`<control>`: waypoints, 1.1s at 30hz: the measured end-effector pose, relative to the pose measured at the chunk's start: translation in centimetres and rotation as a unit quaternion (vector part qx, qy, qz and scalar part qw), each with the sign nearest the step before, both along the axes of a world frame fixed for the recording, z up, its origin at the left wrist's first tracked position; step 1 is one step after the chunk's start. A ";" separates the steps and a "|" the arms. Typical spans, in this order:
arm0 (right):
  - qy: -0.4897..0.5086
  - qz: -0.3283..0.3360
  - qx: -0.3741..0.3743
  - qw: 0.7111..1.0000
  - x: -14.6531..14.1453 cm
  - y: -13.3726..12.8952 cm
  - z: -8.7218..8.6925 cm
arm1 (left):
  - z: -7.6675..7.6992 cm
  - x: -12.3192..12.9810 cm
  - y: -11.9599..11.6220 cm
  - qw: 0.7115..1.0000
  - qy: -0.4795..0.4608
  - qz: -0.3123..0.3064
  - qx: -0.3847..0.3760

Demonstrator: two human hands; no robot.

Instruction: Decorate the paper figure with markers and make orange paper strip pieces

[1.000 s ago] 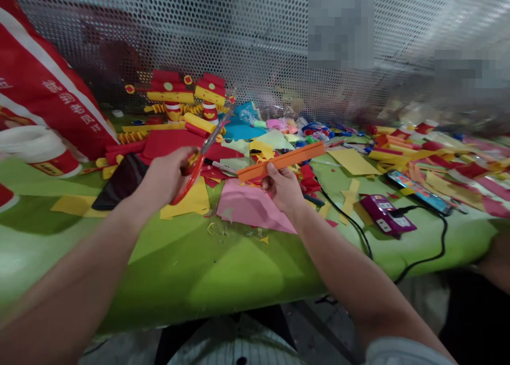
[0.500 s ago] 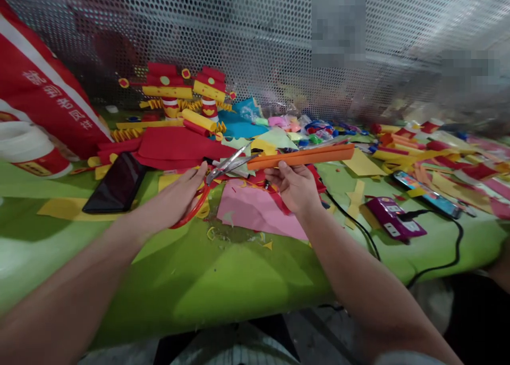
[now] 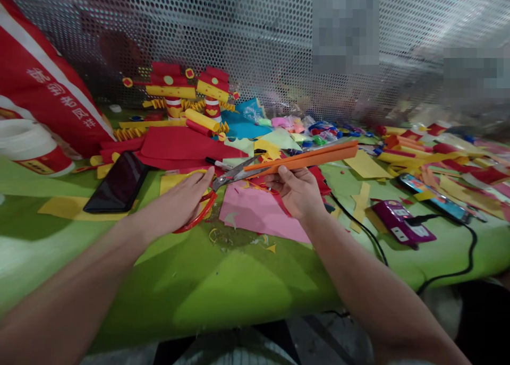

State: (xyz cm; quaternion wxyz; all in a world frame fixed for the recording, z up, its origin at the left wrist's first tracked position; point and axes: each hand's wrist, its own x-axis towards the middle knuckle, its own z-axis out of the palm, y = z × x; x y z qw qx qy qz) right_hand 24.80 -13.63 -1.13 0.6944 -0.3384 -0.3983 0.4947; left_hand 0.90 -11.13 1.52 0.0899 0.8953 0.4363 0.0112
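My left hand is closed on the red handles of a pair of scissors, whose blades point right and stand partly apart. The blades meet the left end of a folded orange paper strip. My right hand pinches that strip from below, near its middle. Beneath the hands lies a pink sheet on the green tabletop. Small yellow scraps are scattered in front of it.
Left: a black phone, white cup, red bag. Behind: red sheets, two paper figures. Right: purple power box with black cable, lit phone, yellow and orange paper pieces. A perforated metal screen stands behind.
The scissors' blades have come onto the left end of the orange strip and stand less far apart. The view has shifted slightly.
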 end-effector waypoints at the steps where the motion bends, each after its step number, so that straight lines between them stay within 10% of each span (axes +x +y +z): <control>1: 0.000 0.001 0.000 1.000 -0.1 0.0 0.0 | 0.0 0.0 0.0 1.000 0.002 -0.002 0.000; 33: -0.022 -0.016 0.005 1.000 -0.3 -0.2 -0.2 | -1.8 -0.5 0.9 0.997 -0.011 -0.038 0.060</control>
